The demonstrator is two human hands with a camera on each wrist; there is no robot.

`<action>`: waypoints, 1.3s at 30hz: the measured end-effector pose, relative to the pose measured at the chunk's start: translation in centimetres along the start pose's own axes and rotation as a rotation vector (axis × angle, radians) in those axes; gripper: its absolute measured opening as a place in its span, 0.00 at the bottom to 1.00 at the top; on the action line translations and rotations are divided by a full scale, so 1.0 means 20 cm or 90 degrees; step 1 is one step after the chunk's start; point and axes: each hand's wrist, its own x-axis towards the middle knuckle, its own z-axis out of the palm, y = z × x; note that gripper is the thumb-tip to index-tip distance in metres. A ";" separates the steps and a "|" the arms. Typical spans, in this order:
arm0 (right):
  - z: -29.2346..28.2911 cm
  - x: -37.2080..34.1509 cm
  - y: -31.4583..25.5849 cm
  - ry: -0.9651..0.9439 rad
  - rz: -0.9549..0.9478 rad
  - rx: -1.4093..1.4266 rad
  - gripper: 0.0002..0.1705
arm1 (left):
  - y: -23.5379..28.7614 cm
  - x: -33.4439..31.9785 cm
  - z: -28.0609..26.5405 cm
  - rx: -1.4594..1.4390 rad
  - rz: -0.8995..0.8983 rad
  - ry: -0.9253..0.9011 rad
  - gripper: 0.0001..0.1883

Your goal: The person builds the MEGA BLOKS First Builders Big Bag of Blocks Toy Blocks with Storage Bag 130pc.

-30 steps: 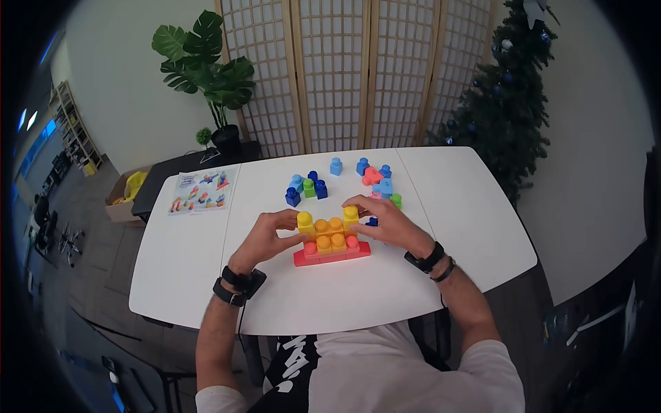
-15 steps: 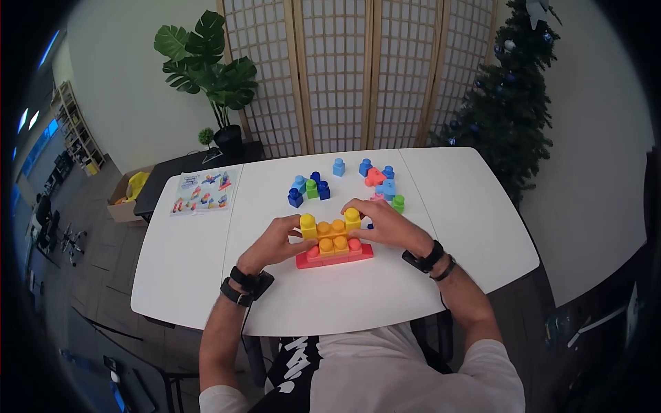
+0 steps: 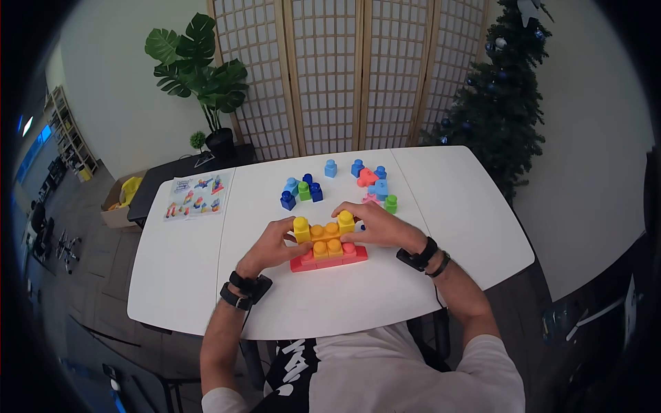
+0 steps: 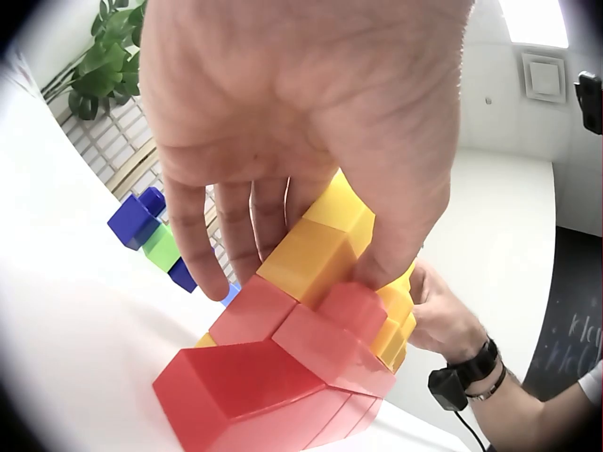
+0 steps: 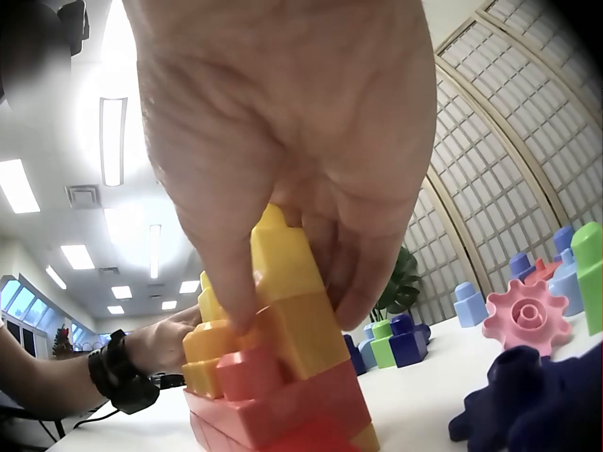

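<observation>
A stepped build of toy building blocks sits near the table's middle, with a red base [image 3: 329,262], orange blocks [image 3: 327,249] above it and a tall yellow block [image 3: 301,230] at the left end. Another yellow block [image 3: 345,221] tops its right end. My left hand [image 3: 272,245] grips the left end, thumb in front by a red stud [image 4: 350,306] and fingers behind. On the opposite end my right hand [image 3: 380,226] holds the build the same way, its thumb low against the orange part in the right wrist view. The right fingertips are partly hidden behind the blocks.
Beyond the build lie loose blue and green blocks [image 3: 304,191]. Farther right are light blue, red and green pieces, a pink gear [image 5: 526,316] and a dark blue gear-like piece [image 5: 528,400] near my right hand. A printed picture sheet [image 3: 197,195] lies at the table's left.
Both thumbs have slid lower on the front of the build, the left one down to the red stud. The head view has shifted slightly. The loose blocks stay where they were.
</observation>
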 end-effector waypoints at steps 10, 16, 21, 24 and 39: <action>-0.36 -0.03 0.18 0.172 0.036 0.052 0.24 | -0.05 -0.02 -0.19 -0.179 -0.020 0.026 0.26; -0.21 -0.22 0.27 -0.092 0.062 -0.109 0.24 | -0.13 0.15 -0.24 0.054 -0.024 0.102 0.18; -0.07 -0.34 0.30 -0.051 0.087 -0.209 0.24 | -0.30 0.27 -0.18 0.270 0.020 0.202 0.19; -0.09 -0.38 0.29 -0.054 0.123 -0.194 0.22 | -0.35 0.26 -0.13 0.357 0.016 0.193 0.20; -0.17 -0.16 -0.17 0.290 -0.098 0.059 0.21 | -0.08 0.19 -0.23 0.071 0.029 0.335 0.20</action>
